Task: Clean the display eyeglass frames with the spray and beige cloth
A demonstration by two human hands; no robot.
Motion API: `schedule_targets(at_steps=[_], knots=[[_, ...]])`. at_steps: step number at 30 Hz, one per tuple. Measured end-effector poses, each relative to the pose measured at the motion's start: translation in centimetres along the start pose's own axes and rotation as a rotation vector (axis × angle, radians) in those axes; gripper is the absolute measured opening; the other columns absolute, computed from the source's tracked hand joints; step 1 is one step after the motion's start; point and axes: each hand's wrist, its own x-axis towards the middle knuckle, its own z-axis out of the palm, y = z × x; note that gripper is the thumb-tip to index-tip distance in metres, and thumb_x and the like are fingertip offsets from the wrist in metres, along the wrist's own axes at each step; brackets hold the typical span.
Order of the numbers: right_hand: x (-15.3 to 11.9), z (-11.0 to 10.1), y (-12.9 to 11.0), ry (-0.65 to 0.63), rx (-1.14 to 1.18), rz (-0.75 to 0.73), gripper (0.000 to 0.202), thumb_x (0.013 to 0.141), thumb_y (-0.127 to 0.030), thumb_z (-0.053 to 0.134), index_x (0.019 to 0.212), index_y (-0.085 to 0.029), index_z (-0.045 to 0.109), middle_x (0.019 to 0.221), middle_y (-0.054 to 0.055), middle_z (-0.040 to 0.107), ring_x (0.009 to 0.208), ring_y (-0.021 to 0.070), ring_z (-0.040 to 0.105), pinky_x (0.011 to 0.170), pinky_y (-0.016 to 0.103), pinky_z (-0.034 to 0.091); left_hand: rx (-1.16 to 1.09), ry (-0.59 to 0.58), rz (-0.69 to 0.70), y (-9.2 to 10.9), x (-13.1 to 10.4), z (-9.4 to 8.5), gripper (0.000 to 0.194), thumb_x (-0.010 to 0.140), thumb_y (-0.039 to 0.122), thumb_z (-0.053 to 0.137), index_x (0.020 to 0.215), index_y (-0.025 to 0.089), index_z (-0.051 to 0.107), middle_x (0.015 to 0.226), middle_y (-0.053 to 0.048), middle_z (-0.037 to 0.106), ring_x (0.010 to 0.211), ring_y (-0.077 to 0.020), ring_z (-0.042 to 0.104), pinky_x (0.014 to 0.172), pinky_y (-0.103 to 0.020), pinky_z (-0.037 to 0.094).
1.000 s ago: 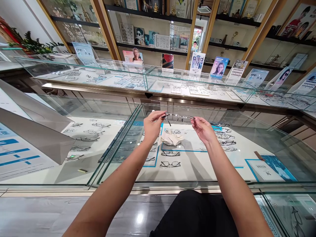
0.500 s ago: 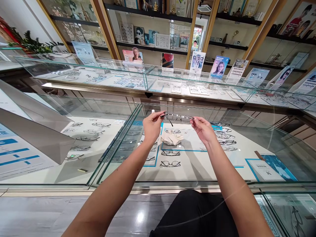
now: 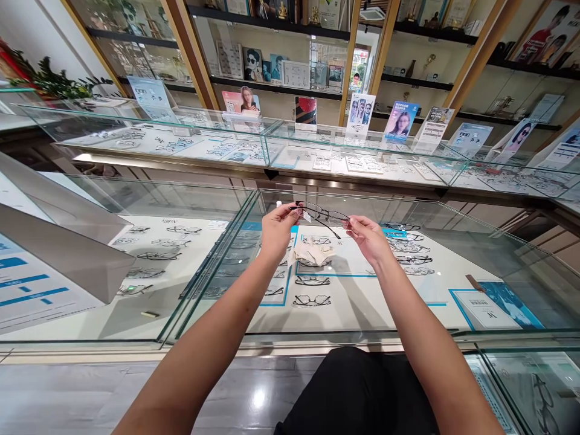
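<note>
Both hands hold up one pair of thin dark-framed eyeglasses (image 3: 324,212) over a glass display case (image 3: 362,331). My left hand (image 3: 278,225) pinches the left end near the hinge, where a small white tag hangs by the lens. At the opposite end my right hand (image 3: 367,234) grips the rim between thumb and fingers. One temple arm slants down below the lenses. Beneath the glasses a crumpled beige cloth (image 3: 313,251) lies among display frames. Two more pairs of eyeglasses (image 3: 312,300) rest in front of the cloth.
A large white folded sign (image 3: 54,254) stands at the left on the case. More frames (image 3: 413,260) line the case's right side, beside a blue-edged booklet (image 3: 483,309). Behind runs another glass counter (image 3: 267,151) with upright cards; shelves (image 3: 272,24) cover the back wall.
The eyeglasses have turned and tilted, so a temple arm now shows longer below the lenses and the white tag is visible. The right hand has shifted slightly left.
</note>
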Motion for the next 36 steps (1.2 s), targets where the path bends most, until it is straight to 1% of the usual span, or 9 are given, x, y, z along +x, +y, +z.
schedule_targets(at_steps=[3,6,10,15,18,23,27,32,36], knots=[[-0.1,0.1,0.0,-0.009,-0.039,0.054,0.027,0.067,-0.041,0.093,0.085,-0.025,0.080,0.090,0.003,0.079,0.086,0.0161,0.070,0.078,0.028,0.052,-0.076,-0.011,-0.070,-0.1,0.1,0.0,0.043,0.069,0.046,0.088,0.100,0.017,0.080,0.096,-0.007,0.077,0.076,-0.0131,0.064,0.067,-0.026,0.050],[-0.1,0.0,-0.1,-0.042,-0.073,0.118,0.022,0.068,-0.039,0.089,0.081,-0.025,0.078,0.088,0.002,0.078,0.085,0.0164,0.069,0.075,0.028,0.048,-0.083,-0.026,-0.083,-0.1,0.1,0.1,0.043,0.068,0.048,0.089,0.096,0.017,0.081,0.096,-0.007,0.076,0.073,-0.0121,0.061,0.064,-0.025,0.047],[-0.1,0.0,-0.3,-0.153,-0.108,0.182,0.015,0.069,-0.034,0.083,0.078,-0.023,0.077,0.093,0.003,0.078,0.086,0.0175,0.068,0.076,0.029,0.048,0.022,-0.111,-0.084,0.3,-0.2,0.3,0.035,0.070,0.047,0.087,0.087,0.017,0.081,0.089,-0.007,0.076,0.070,-0.0121,0.057,0.062,-0.025,0.044],[-0.6,0.3,-0.4,-0.289,-0.164,0.228,0.021,0.080,-0.042,0.079,0.086,-0.022,0.078,0.103,0.004,0.077,0.092,0.0170,0.067,0.080,0.029,0.047,0.084,-0.227,-0.124,1.0,-0.8,0.7,0.030,0.069,0.043,0.086,0.085,0.017,0.082,0.088,-0.006,0.076,0.073,-0.0133,0.057,0.063,-0.025,0.045],[-0.9,0.5,-0.4,-0.346,-0.214,0.223,0.022,0.081,-0.043,0.080,0.089,-0.022,0.079,0.105,0.005,0.076,0.094,0.0170,0.065,0.085,0.030,0.046,0.100,-0.250,-0.155,1.0,-1.1,1.0,0.031,0.066,0.041,0.087,0.085,0.017,0.082,0.084,-0.005,0.075,0.071,-0.0133,0.057,0.063,-0.025,0.044],[-1.2,0.8,-0.2,-0.375,-0.248,0.190,0.021,0.076,-0.040,0.085,0.086,-0.023,0.079,0.104,0.004,0.076,0.099,0.0195,0.065,0.090,0.033,0.045,0.132,-0.291,-0.176,1.1,-1.7,1.4,0.035,0.064,0.042,0.088,0.088,0.016,0.083,0.081,-0.006,0.075,0.070,-0.0141,0.059,0.063,-0.026,0.044],[-1.2,0.8,-0.2,-0.394,-0.280,0.167,0.018,0.076,-0.038,0.086,0.083,-0.023,0.080,0.105,0.004,0.076,0.100,0.0197,0.064,0.091,0.033,0.043,0.139,-0.308,-0.178,1.3,-1.8,1.5,0.037,0.064,0.043,0.089,0.088,0.016,0.083,0.081,-0.007,0.075,0.071,-0.0146,0.060,0.064,-0.027,0.046],[-1.3,0.8,-0.6,-0.415,-0.231,0.206,0.017,0.076,-0.037,0.084,0.077,-0.021,0.079,0.107,0.006,0.074,0.101,0.0198,0.063,0.092,0.033,0.044,0.114,-0.303,-0.183,1.1,-1.5,1.3,0.038,0.063,0.045,0.090,0.087,0.017,0.083,0.083,-0.007,0.076,0.072,-0.0148,0.059,0.064,-0.027,0.046],[-1.3,0.8,-0.8,-0.448,-0.238,0.221,0.018,0.073,-0.037,0.087,0.074,-0.021,0.080,0.109,0.007,0.074,0.102,0.0211,0.063,0.094,0.035,0.044,0.102,-0.312,-0.186,1.2,-1.4,1.3,0.037,0.062,0.046,0.090,0.084,0.017,0.082,0.085,-0.007,0.076,0.071,-0.0141,0.058,0.062,-0.026,0.045]])
